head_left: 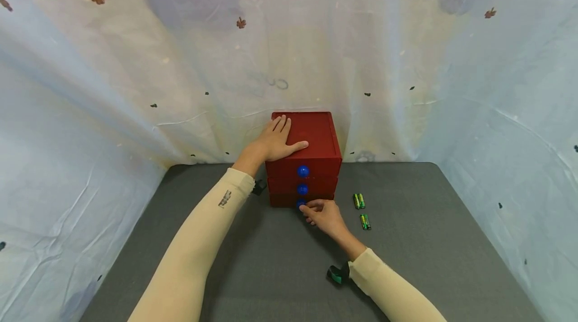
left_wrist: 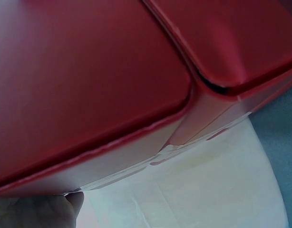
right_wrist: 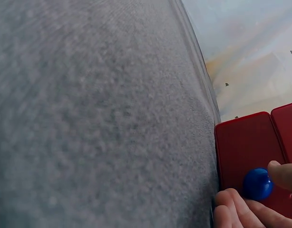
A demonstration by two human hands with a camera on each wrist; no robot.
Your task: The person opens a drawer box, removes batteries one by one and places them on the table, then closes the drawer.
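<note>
Your left hand lay flat, fingers spread, on top of the red three-drawer box near the far edge of the gray table, while your right hand pinched the bottom blue knob between thumb and fingers; two pairs of green batteries lay on the table to the box's right

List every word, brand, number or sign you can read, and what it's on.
No text is readable.
Dark print on the left cream fabric sleeve: too small and blurred.
Green, black and yellow cylindrical batteries: any lettering is too small.
Pale patterned fabric curtain: one faint curled mark, unclear.
Red drawer box with round blue knobs: no lettering visible.
</note>
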